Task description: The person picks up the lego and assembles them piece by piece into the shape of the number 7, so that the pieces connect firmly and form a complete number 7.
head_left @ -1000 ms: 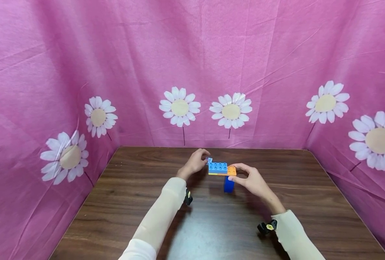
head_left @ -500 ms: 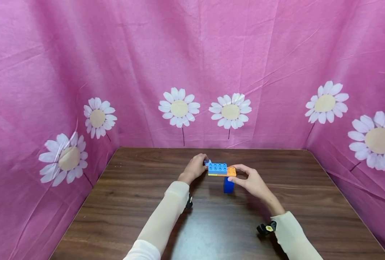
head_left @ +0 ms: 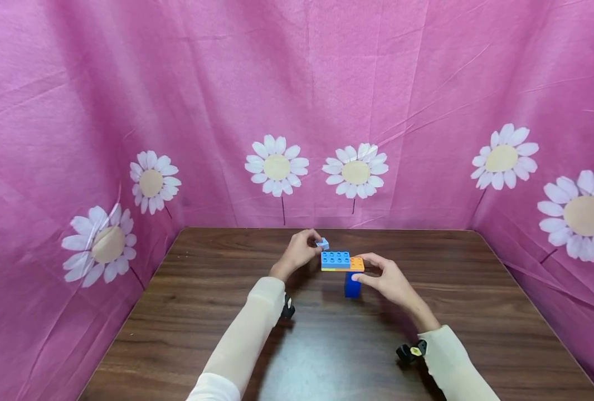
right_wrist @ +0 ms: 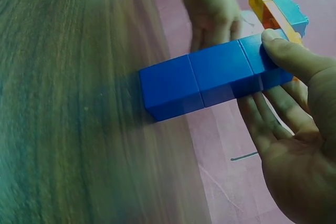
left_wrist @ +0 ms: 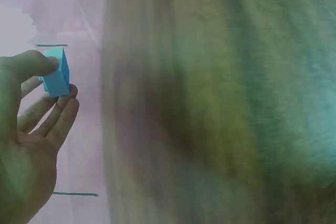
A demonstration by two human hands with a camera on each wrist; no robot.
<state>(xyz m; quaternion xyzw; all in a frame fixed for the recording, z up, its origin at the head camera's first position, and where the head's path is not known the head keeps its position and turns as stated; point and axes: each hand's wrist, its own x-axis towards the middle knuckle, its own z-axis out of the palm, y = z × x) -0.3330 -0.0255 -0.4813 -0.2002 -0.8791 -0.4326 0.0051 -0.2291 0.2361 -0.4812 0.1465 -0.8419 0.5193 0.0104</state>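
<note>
My left hand (head_left: 299,250) pinches a small light blue toy brick (left_wrist: 56,74) between thumb and fingers, just behind and left of the brick structure. My right hand (head_left: 391,279) grips the top of a dark blue brick column (right_wrist: 194,80) that stands upright on the table. Across the column's top lies an orange and yellow layer (head_left: 358,264) that juts out to the left. A light blue brick (head_left: 335,259) with studs on top sits on that layer's left part. In the right wrist view the thumb presses against the uppermost dark blue brick.
The structure stands on a dark wooden table (head_left: 217,312). A pink curtain (head_left: 302,83) with printed white flowers hangs along the table's back and sides. Each wrist wears a black camera, one on the left wrist (head_left: 288,307) and one on the right wrist (head_left: 411,351).
My left hand dipped toward the near side beside the structure's left end, then moved back and up with the small light blue brick. The right hand and the structure stay almost in place.
</note>
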